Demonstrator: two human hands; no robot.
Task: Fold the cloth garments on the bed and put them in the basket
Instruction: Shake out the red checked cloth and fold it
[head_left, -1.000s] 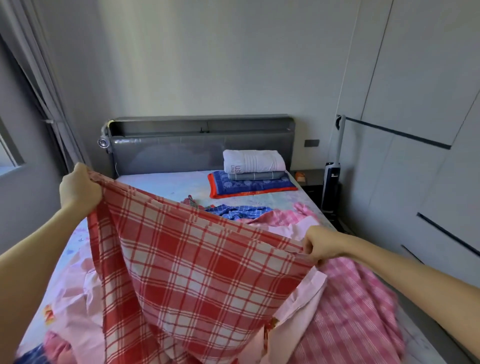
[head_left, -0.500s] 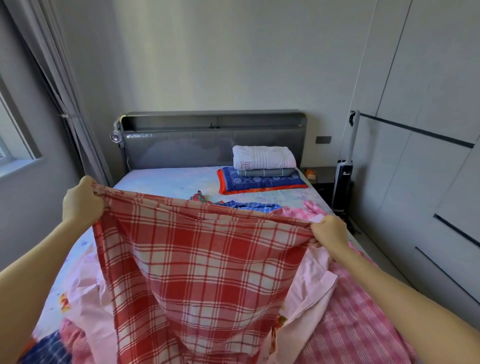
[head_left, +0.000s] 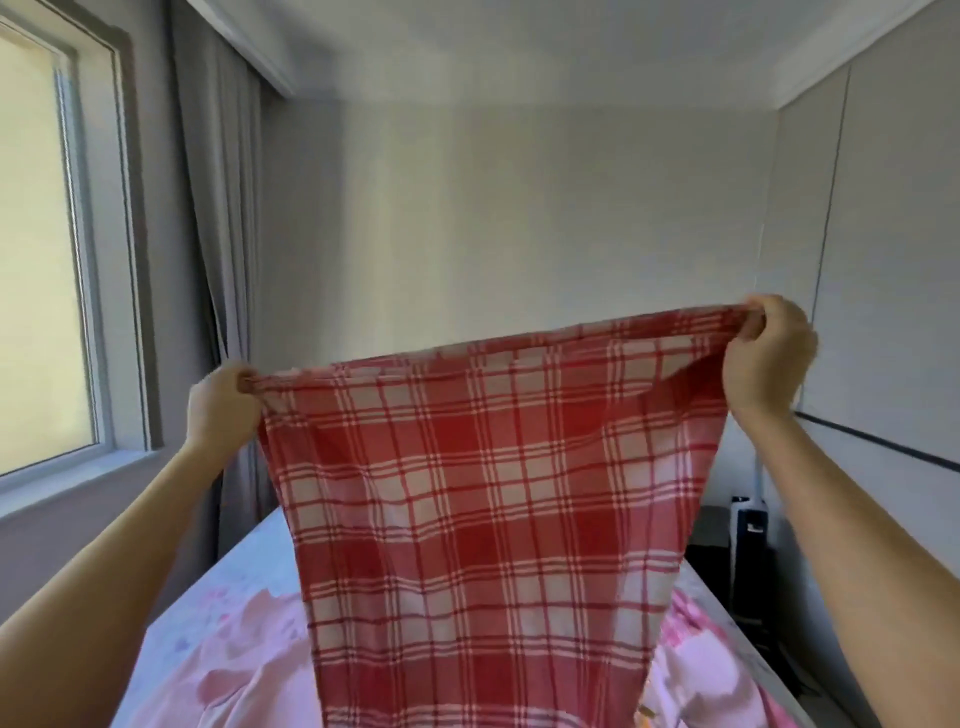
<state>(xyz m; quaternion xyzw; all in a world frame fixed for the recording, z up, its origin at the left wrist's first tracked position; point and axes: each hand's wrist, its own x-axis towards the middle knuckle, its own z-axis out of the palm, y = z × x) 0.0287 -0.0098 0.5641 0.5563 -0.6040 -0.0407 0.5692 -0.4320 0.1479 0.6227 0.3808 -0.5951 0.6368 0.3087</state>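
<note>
A red and white plaid cloth (head_left: 478, 519) hangs spread out in front of me, well above the bed (head_left: 244, 566). My left hand (head_left: 221, 405) grips its upper left corner. At the upper right corner my right hand (head_left: 769, 353) pinches the top edge, held higher than the left. The cloth's lower part runs out of the frame at the bottom. A pale pink garment (head_left: 228, 680) lies on the bed under it, and more pink cloth (head_left: 696, 670) shows at the right. No basket is in view.
A window (head_left: 47, 249) and a grey curtain (head_left: 218, 208) stand at the left. Wardrobe doors (head_left: 893, 312) line the right wall, with a dark upright appliance (head_left: 748, 540) beside the bed. The headboard and folded pile are hidden behind the cloth.
Both hands have lifted the plaid cloth high off the bed, and my view has tilted up toward the wall and ceiling. The cloth now hangs stretched between my hands.
</note>
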